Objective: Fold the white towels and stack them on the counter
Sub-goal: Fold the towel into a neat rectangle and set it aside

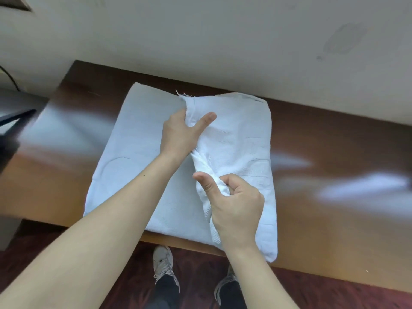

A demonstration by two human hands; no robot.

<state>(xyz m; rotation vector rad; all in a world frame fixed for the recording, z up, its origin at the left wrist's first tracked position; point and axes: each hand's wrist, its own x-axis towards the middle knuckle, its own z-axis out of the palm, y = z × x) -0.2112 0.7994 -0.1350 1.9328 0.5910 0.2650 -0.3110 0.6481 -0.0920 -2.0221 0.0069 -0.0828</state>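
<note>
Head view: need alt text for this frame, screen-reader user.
Two bare hands grip the bunched edge of a white towel spread on a wooden counter, the left hand at the far end and the right hand nearer the person, part of the towel folded over. A pale wall stands behind; two sneakers show below.

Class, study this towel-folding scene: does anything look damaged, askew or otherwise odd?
Yes. The towel is frayed: loose threads stick up at the corner beside the left hand, near the wall. Its near edge also overhangs the counter in front of the right hand.
</note>
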